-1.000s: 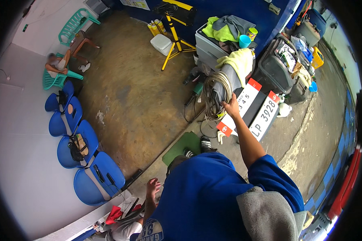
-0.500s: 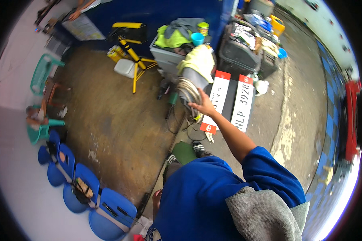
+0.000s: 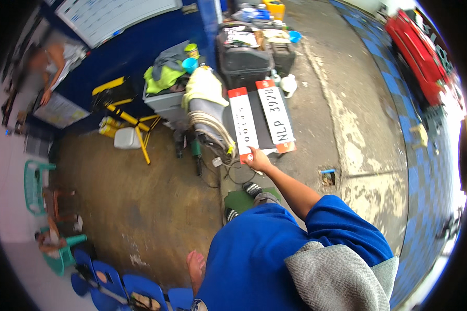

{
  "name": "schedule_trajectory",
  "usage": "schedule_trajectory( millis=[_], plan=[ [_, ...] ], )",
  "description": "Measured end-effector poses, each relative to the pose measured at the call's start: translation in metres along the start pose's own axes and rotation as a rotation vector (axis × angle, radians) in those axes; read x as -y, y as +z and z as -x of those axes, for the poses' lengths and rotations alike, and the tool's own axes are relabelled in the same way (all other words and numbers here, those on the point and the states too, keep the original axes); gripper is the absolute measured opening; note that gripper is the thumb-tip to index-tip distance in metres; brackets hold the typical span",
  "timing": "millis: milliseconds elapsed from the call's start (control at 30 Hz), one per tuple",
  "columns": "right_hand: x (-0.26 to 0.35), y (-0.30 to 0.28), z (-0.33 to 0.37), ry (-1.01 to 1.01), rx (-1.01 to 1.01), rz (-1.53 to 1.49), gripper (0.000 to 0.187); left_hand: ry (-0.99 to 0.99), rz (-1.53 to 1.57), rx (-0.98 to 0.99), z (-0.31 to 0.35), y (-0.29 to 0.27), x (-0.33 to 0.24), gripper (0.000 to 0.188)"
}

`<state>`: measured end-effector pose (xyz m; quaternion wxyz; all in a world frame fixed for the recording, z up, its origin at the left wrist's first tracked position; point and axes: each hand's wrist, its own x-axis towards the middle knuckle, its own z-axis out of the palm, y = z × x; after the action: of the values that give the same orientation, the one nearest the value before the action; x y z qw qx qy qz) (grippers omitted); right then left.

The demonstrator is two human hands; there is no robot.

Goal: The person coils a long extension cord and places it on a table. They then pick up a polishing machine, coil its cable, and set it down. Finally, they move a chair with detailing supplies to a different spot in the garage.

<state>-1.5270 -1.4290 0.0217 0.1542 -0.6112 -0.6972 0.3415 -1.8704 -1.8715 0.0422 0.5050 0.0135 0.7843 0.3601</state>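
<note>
My right hand (image 3: 259, 159) is at the near end of a white license plate with red ends (image 3: 242, 120), its thumb and fingers closed at the corner. That plate lies flat on a dark stand (image 3: 261, 123), beside a second white license plate (image 3: 274, 115). Just left of the plates is a coiled beige hose (image 3: 211, 124), apart from my hand. My left hand (image 3: 195, 262) hangs low at my side with its fingers loosely apart, holding nothing. A grey towel (image 3: 337, 277) rests over the front of my blue shirt.
A grey bin (image 3: 163, 103) piled with cloths and a black toolbox (image 3: 245, 61) stand beyond the stand. A yellow tripod stand (image 3: 132, 122) is at the left. Loose cord (image 3: 208, 176) lies near my feet. Blue chairs (image 3: 107, 277) line the lower left; people are at the left.
My right hand has left the coiled hose and moved to the near end of the left license plate. The view has turned right, and my left hand shows more fully.
</note>
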Motion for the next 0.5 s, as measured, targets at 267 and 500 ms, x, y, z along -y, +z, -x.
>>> schedule_trajectory(
  millis=[267, 500],
  plan=[
    [-0.189, 0.011, 0.282, 0.579, 0.303, 0.123, 0.053, -0.123, -0.329, 0.251, -0.033, 0.013, -0.011, 0.037],
    [-0.201, -0.031, 0.419, 1.219, 0.168, -0.317, 0.039, -0.121, -0.31, 0.312, -0.079, 0.107, -0.073, 0.037]
  ],
)
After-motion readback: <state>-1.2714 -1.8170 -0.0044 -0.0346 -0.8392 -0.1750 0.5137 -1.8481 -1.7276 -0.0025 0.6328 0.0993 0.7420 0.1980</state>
